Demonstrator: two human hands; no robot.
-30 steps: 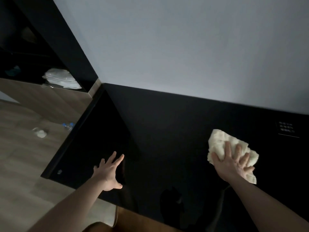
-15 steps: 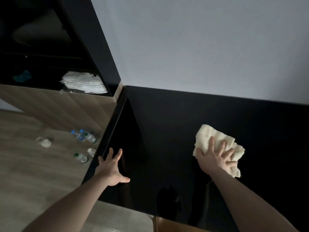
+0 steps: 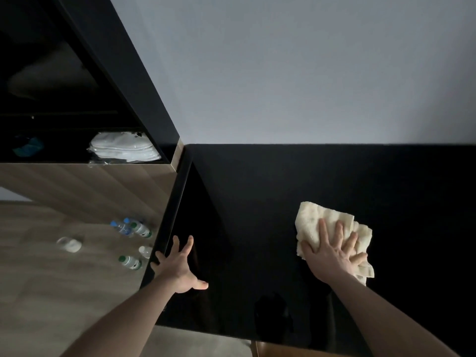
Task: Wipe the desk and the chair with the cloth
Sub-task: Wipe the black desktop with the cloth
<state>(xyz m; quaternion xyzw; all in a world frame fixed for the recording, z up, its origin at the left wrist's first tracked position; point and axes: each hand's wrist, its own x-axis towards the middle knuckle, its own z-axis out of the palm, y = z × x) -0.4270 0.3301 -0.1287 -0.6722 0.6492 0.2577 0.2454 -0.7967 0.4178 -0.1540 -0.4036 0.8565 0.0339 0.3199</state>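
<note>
On the black desk (image 3: 257, 215), the left hand (image 3: 180, 266) rests flat near its left edge, fingers spread wide; farther in, the right hand (image 3: 332, 253) presses the cream cloth (image 3: 316, 217) down, fingers splayed

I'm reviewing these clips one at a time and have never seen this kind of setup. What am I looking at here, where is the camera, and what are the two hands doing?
There is no machine here: a person wears one wide-angle camera on the head, looking forward and down at their own arms. The dark glossy surface is the desk, set against a pale wall. The right hand lies flat with spread fingers on a cream cloth, pressing it onto the desk. The left hand holds nothing; it is spread open at the desk's left edge. Off to the left, on the wooden floor, lie some small bottles, and white folded items sit on a dark shelf. The chair cannot be clearly made out.
</note>
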